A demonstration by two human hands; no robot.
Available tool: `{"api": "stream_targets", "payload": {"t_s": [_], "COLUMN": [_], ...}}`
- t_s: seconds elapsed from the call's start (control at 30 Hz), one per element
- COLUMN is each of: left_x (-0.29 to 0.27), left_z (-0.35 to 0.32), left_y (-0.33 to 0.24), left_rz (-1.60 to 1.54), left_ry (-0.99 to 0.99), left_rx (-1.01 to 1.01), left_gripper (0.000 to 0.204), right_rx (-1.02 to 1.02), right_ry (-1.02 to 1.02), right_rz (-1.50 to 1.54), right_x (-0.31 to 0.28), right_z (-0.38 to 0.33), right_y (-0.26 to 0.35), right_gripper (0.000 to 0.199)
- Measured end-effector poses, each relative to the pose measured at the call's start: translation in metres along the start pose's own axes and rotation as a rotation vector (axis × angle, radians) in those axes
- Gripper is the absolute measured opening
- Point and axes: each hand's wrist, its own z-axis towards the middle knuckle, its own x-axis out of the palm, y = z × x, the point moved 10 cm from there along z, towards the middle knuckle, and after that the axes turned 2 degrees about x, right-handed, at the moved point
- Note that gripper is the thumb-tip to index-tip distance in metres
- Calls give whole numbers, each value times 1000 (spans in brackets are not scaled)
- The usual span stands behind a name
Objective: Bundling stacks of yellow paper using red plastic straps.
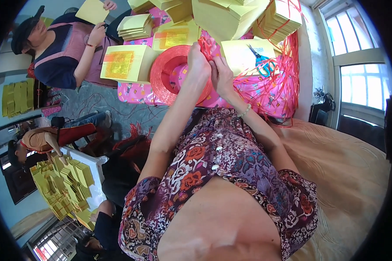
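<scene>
My left hand (pixel 197 63) and my right hand (pixel 223 77) meet over the pink patterned table, fingers closed on a bunch of red plastic twine (pixel 206 47). Their fingertips are partly hidden. Under my left wrist lies a large roll of the same twine (pixel 161 80), its hollow middle showing the pink cover. Right of my hands, teal-handled scissors (pixel 263 63) rest on pale yellow paper (pixel 238 55), blades slightly apart. A block of yellow paper with a gold square (pixel 122 64) stands left of the roll.
Loose red strands (pixel 270 93) hang over the table's right side (pixel 287 108). Yellow paper stacks (pixel 231 19) crowd the far side. At left, a person (pixel 69 52) holds a yellow sheet (pixel 92 11). Farther off, others sit near a white table (pixel 89 162) piled with yellow paper.
</scene>
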Motion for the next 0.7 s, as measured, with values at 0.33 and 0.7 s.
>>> {"api": "stream_targets", "payload": {"t_s": [0.33, 0.7], "left_x": [74, 88], "left_z": [-67, -126], "left_y": [11, 29], "left_rz": [360, 826], "left_ry": [599, 1066], "left_rx": [-61, -412], "left_gripper": [47, 27], "right_rx": [427, 344], "right_ry": [-63, -381], "right_rz": [879, 873], "right_x": [-38, -231], "right_z": [31, 141], "right_y": [2, -47], "right_gripper": [23, 19]}}
